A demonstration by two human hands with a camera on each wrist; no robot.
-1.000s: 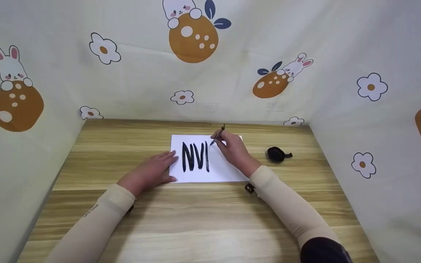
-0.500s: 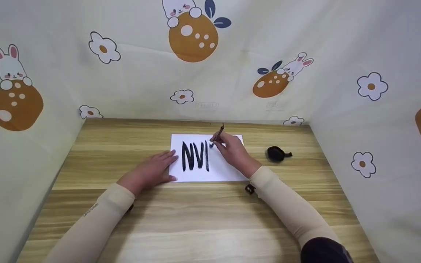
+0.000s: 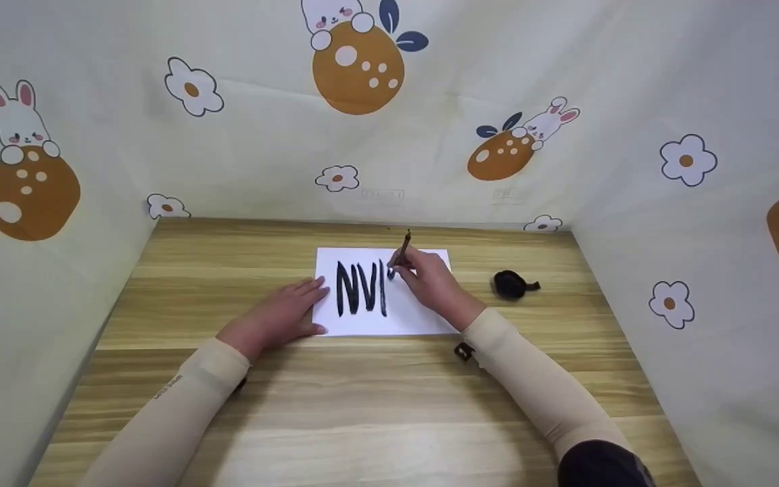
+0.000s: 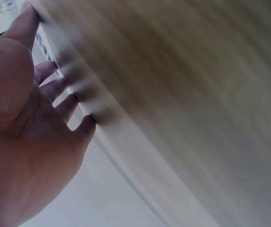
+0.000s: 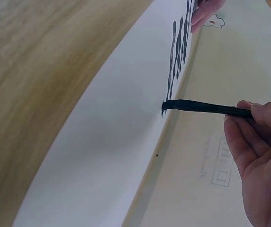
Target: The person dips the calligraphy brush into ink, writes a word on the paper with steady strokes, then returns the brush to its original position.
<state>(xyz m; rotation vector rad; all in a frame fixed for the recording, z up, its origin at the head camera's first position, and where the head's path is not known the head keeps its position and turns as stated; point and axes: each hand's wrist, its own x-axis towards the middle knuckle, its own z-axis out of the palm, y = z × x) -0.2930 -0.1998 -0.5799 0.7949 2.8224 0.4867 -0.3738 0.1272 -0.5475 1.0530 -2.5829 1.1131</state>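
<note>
A sheet of white paper (image 3: 356,327) lies on the table, bearing thick black strokes (image 3: 353,297) that read as N, V and an upright bar. My right hand (image 3: 432,279) pinches a dark brush (image 3: 403,247) between thumb and fingers. In the right wrist view the brush (image 5: 197,106) meets the paper (image 5: 112,113) with its tip, at a short fresh stroke beside the bar. My left hand (image 3: 285,313) rests on the left edge of the paper with fingers spread. The left wrist view shows that hand (image 4: 36,113) with its fingertips pressing down.
A small black dish (image 3: 510,286) with a short handle stands right of the paper on the wooden table (image 3: 376,419). Dark straps show at both wrists. Patterned cloth walls (image 3: 261,149) enclose the table at the back and sides.
The brush tip has come down slightly and a short dark mark has grown right of the upright bar. The brush stands a little more upright. My left hand has stayed put.
</note>
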